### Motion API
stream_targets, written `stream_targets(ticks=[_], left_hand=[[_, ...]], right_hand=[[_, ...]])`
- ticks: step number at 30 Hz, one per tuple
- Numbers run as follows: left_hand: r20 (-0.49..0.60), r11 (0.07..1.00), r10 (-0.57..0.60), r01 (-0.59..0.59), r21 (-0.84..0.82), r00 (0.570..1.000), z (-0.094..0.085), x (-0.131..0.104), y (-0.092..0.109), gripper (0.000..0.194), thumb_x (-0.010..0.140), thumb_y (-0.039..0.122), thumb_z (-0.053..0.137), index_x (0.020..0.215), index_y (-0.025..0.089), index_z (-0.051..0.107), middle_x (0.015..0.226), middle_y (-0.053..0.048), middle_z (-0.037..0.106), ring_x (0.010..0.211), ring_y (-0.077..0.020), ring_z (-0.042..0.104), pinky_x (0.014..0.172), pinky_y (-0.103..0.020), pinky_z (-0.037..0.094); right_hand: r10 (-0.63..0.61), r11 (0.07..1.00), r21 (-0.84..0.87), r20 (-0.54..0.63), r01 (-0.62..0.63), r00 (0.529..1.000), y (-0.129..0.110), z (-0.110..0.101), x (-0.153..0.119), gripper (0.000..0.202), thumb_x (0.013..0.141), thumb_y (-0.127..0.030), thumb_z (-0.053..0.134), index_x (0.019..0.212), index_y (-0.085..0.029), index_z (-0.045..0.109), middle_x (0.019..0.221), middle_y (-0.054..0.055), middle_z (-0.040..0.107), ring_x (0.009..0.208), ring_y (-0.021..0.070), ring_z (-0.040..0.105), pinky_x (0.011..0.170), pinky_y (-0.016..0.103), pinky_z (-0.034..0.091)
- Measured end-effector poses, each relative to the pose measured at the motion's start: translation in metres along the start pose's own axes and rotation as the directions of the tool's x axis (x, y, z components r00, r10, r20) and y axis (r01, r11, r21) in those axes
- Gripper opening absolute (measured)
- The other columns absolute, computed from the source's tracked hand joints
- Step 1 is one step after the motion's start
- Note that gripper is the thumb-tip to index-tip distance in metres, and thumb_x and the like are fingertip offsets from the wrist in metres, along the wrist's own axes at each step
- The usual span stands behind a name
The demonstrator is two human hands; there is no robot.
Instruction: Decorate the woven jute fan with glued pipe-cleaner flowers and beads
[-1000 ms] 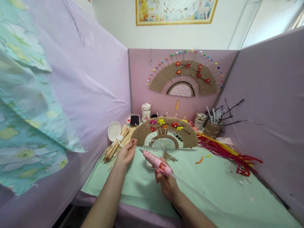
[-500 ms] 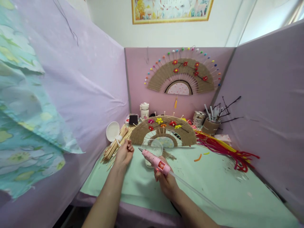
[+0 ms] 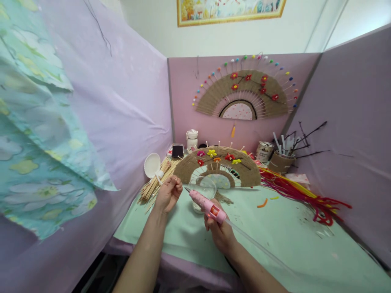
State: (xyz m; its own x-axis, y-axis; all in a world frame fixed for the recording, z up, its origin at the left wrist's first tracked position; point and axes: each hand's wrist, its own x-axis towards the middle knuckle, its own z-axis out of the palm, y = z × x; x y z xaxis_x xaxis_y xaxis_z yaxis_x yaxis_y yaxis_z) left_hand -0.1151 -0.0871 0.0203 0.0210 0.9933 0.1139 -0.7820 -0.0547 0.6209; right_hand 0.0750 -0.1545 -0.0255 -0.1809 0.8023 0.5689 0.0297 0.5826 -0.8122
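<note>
My right hand [image 3: 221, 234] is wrapped round a pink glue gun [image 3: 207, 206], a long clear glue stick trailing from its back end. The gun's nozzle points up and left, close to the fingertips of my left hand [image 3: 169, 193]. Those left fingers are pinched together; what they hold, if anything, is too small to make out. Behind the gun stands a clear round container [image 3: 203, 187]. A brown twine fan [image 3: 183, 167] with pink, yellow, red and orange flowers stands upright just beyond, a twine tassel lying at its foot.
Thin wooden sticks [image 3: 152, 191] and a white scalloped dish [image 3: 152, 165] lie at the left. Red and yellow pipe cleaners [image 3: 305, 199] spread at the right, near a pot of twigs [image 3: 280, 162]. A larger fan [image 3: 210, 97] hangs on the back panel.
The whole view has shifted, so the scene sits further right. My left hand has turned slightly, its fingers raised and pinched near the nozzle. My right hand keeps the glue gun.
</note>
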Motion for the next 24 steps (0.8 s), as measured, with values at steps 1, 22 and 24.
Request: stream_targets(ticks=[1, 22, 24], left_hand=[[0.012, 1.000, -0.005, 0.005, 0.003, 1.000, 0.001, -0.002, 0.000, 0.026, 0.068, 0.019, 0.084, 0.073, 0.012, 0.060, 0.065, 0.003, 0.050, 0.056, -0.0043, 0.047, 0.050, -0.013, 0.043], [-0.452, 0.936, -0.310, 0.187, -0.298, 0.836, -0.014, -0.002, -0.020, 0.021, 0.091, 0.003, 0.041, 0.087, 0.011, 0.059, 0.075, -0.008, 0.062, 0.066, -0.0118, 0.064, 0.056, -0.019, 0.056], [-0.481, 0.939, -0.316, 0.198, -0.281, 0.818, -0.018, -0.002, -0.022, 0.026, 0.086, -0.003, 0.039, 0.096, 0.009, 0.060, 0.081, -0.010, 0.064, 0.073, -0.0144, 0.067, 0.062, -0.022, 0.059]], right_hand=[[-0.005, 1.000, -0.004, -0.002, 0.005, 1.000, 0.001, 0.000, 0.000, 0.029, 0.095, -0.047, 0.044, 0.087, -0.021, 0.055, 0.076, 0.001, 0.050, 0.063, 0.0166, 0.046, 0.055, 0.030, 0.039], [0.011, 1.000, -0.014, -0.002, -0.011, 1.000, 0.002, 0.000, -0.001, 0.029, 0.096, -0.046, 0.045, 0.092, -0.020, 0.057, 0.071, -0.001, 0.047, 0.062, 0.0166, 0.045, 0.057, 0.031, 0.039], [0.011, 1.000, -0.017, 0.002, -0.011, 1.000, 0.003, 0.000, -0.002, 0.029, 0.096, -0.047, 0.044, 0.092, -0.020, 0.056, 0.069, -0.001, 0.046, 0.061, 0.0168, 0.044, 0.056, 0.031, 0.038]])
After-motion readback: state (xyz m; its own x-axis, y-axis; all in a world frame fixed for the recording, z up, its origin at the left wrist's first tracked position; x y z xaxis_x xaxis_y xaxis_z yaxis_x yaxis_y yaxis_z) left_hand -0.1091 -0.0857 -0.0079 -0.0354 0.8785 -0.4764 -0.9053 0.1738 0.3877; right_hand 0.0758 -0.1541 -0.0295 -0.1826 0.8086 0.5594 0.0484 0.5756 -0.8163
